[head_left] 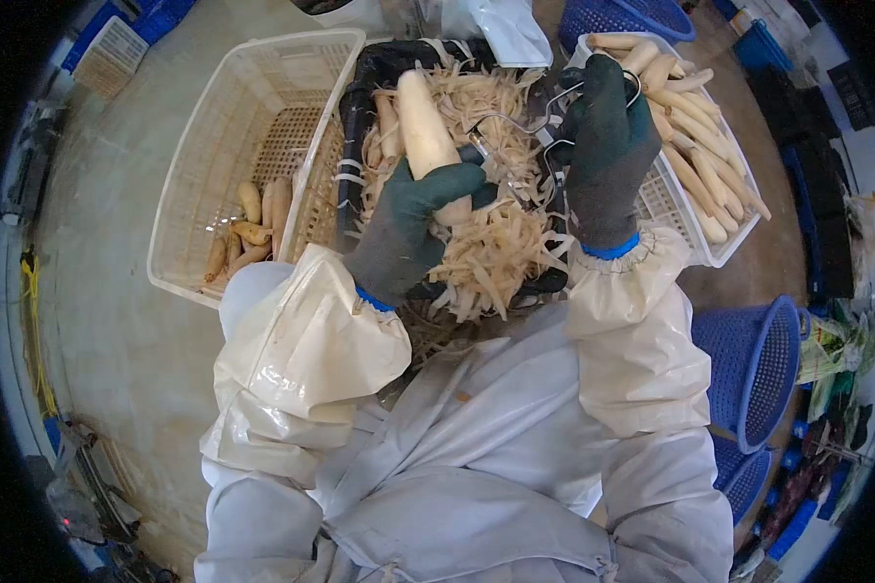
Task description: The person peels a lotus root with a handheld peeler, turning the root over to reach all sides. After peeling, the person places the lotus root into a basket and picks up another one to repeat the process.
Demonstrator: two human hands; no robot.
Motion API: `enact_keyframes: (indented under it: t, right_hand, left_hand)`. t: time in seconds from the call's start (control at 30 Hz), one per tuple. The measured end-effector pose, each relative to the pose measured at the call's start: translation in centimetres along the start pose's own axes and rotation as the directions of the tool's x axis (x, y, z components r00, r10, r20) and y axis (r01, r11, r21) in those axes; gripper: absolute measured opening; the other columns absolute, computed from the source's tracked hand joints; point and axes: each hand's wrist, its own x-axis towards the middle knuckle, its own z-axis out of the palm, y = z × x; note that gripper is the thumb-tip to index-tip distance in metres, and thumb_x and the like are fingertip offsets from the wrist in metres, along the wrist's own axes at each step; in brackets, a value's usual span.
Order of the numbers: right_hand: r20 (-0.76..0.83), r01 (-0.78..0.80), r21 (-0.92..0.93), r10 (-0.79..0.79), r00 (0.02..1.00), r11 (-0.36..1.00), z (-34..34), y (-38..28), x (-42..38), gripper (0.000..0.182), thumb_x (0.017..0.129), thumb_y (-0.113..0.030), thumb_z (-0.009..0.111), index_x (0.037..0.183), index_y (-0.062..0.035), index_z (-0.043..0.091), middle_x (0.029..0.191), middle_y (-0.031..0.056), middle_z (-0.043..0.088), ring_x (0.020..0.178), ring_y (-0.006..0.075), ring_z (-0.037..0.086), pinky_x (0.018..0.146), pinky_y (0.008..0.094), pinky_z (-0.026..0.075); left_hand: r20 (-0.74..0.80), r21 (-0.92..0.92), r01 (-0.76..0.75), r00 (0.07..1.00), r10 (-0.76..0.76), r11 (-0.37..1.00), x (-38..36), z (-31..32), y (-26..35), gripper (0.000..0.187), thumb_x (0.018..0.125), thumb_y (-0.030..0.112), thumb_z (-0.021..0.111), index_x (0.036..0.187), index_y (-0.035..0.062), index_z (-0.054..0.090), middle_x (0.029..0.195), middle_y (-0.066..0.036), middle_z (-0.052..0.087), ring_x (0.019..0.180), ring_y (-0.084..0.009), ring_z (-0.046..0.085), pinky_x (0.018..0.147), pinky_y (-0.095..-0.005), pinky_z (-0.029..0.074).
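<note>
My left hand [423, 209], in a dark green glove, is wrapped round the lower part of a thick, pale peeled root vegetable [424, 121]. The root points up and away, over a dark bin heaped with peelings [496, 248]. My right hand [608, 121], gloved the same way, is closed around a metal wire-handled peeler [525, 126]. It is raised between the bin and the right crate, apart from the root. A browner root [389, 126] lies among the peelings behind the held one.
At the left stands a cream crate [190, 185] holding several brownish roots [251, 233]. A white crate [719, 255] on the right is heaped with pale roots [695, 126]. Blue baskets [749, 369] stand at the lower right; another blue basket [622, 19] is behind.
</note>
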Motion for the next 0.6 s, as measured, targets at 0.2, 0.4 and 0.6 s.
enact_keyframes:
  t: [0.2, 0.4, 0.6]
  right_hand:
    - [0.038, 0.255, -0.090, -0.253, 0.967, 0.963, -0.1, 1.0, 0.1, 0.029, 0.093, -0.032, 0.059, 0.090, -0.0034, 0.064, 0.061, -0.0023, 0.052, 0.050, 0.0053, 0.049, 0.042, 0.0204, 0.036]
    - [-0.023, 0.372, -0.296, -0.396, 0.918, 0.880, -0.9, 1.0, 1.0, 0.028, 0.095, -0.026, 0.058, 0.089, 0.0009, 0.065, 0.077, 0.0092, 0.067, 0.066, 0.0153, 0.058, 0.063, 0.0303, 0.046]
    - [-0.036, 0.383, -0.160, -0.393, 0.919, 0.910, -1.0, 1.2, 1.7, 0.028, 0.094, -0.027, 0.057, 0.092, -0.0009, 0.067, 0.058, -0.0020, 0.053, 0.049, 0.0061, 0.046, 0.046, 0.0225, 0.036]
  left_hand:
    - [0.000, -0.052, 0.207, 0.978, -0.208, 0.977, -0.3, 0.9, 0.7, 0.023, 0.079, 0.007, 0.065, 0.100, 0.0016, 0.058, 0.088, -0.007, 0.060, 0.077, -0.0160, 0.062, 0.071, -0.0275, 0.052]
    - [0.067, 0.030, 0.170, 0.983, -0.172, 0.985, -0.3, 0.2, 0.6, 0.022, 0.079, 0.016, 0.067, 0.093, 0.0018, 0.058, 0.083, -0.005, 0.060, 0.073, -0.0145, 0.061, 0.067, -0.0277, 0.052]
    - [0.322, 0.367, -0.384, 0.907, 0.272, 0.847, 0.4, -1.1, -0.2, 0.026, 0.080, 0.011, 0.066, 0.104, 0.0017, 0.059, 0.089, -0.007, 0.063, 0.080, -0.0173, 0.063, 0.071, -0.0329, 0.053]
